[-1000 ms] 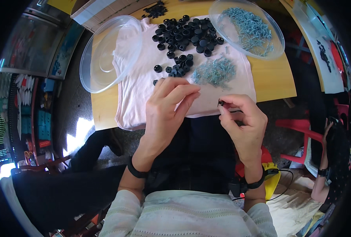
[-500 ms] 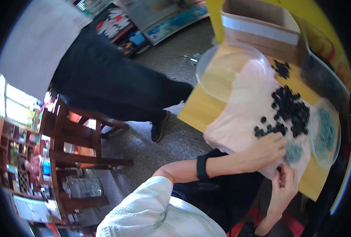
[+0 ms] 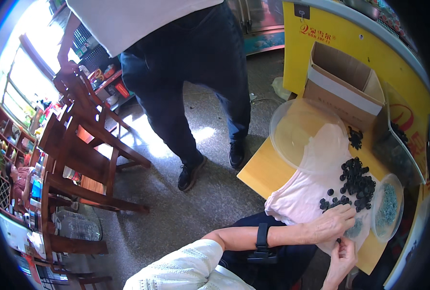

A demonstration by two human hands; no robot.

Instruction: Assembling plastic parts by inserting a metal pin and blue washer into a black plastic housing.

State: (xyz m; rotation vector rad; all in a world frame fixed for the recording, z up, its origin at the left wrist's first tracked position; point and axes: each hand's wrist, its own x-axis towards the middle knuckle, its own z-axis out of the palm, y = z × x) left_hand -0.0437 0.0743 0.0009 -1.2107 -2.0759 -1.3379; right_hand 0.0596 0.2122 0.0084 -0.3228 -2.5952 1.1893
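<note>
My left hand (image 3: pixel 332 224) reaches over the pale pink cloth (image 3: pixel 297 193), fingers bent and pressed together beside a small heap of blue-green bits (image 3: pixel 354 228). Whatever its fingertips hold is hidden. Closer to me, my right hand (image 3: pixel 343 257) pinches a small round black piece (image 3: pixel 338 240) between thumb and fingers. A pile of similar black pieces (image 3: pixel 360 181) lies on the cloth just beyond my left hand, with a smaller group (image 3: pixel 332 203) next to its knuckles. At the right, a clear round lid or shallow dish (image 3: pixel 388 208) holds more blue-green bits.
A large clear tub or lid (image 3: pixel 285 130) rests on the far left of the wooden table (image 3: pixel 256 169). Behind are an open cardboard box (image 3: pixel 343 92) and a clear bin (image 3: pixel 403 150). Another person (image 3: pixel 186 82) stands beyond the table; wooden chairs (image 3: pixel 87 164) are at left.
My view has swung, so the table sits lower and the standing person appears nearer the middle. My right hand still pinches the black piece; my left stays by the blue-green heap.
</note>
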